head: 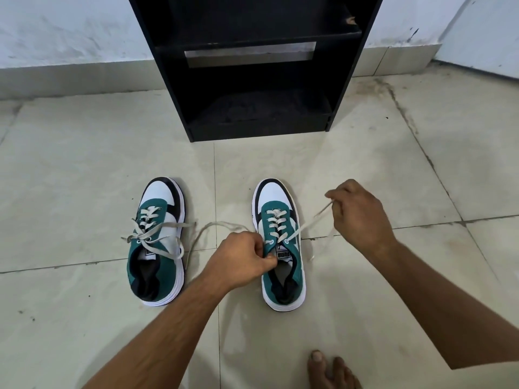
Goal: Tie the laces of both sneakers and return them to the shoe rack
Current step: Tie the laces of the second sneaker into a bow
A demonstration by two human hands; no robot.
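Two green, white and black sneakers stand side by side on the tiled floor, toes pointing at the black shoe rack [254, 66]. The left sneaker [158, 242] has its pale laces lying loose across its top and onto the floor. My left hand [247, 256] pinches the left lace end at the collar of the right sneaker [280, 245]. My right hand [359, 211] holds the other lace [306, 226] of that shoe, pulled taut up and to the right.
The rack has an empty bottom shelf [258, 113] facing me and stands against a white wall [70, 32]. Bare toes of a foot [328, 369] show at the bottom edge, right of centre.
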